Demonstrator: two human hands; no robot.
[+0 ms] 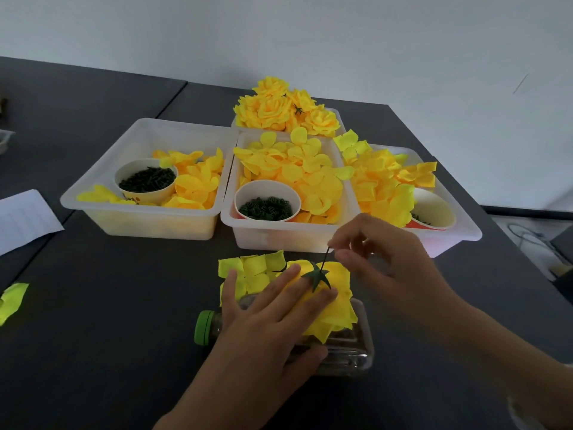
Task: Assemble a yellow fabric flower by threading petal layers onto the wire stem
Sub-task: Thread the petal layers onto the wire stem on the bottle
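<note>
Flower: we see the yellow fabric flower (336,301) lying face down on a clear plastic bottle with a green cap (350,352), at six o'clock on the dark grey table (108,305).
Stem: a thin dark wire stem (325,258) rises from the flower's back through a green star-shaped plastic calyx (317,276).
Left hand: our left hand (273,321) lies flat with straight fingers pressing on the flower, the calyx between two fingertips.
Right hand: our right hand (384,262), at three o'clock of the flower, pinches the stem's top between thumb and forefinger.
Loose layer: one pale yellow-green square-petal layer (251,268) lies at eleven o'clock of the flower, partly under the left hand.
Bins: we count four translucent white plastic bins (142,218), three holding loose yellow petals and the one at twelve o'clock holding finished yellow roses (279,110).
Cups: three white paper cups (266,200) of dark green parts, one in each petal bin.
Strays: one yellow-green petal piece (12,301) at nine o'clock; one white paper sheet (24,218) at ten o'clock.
</note>
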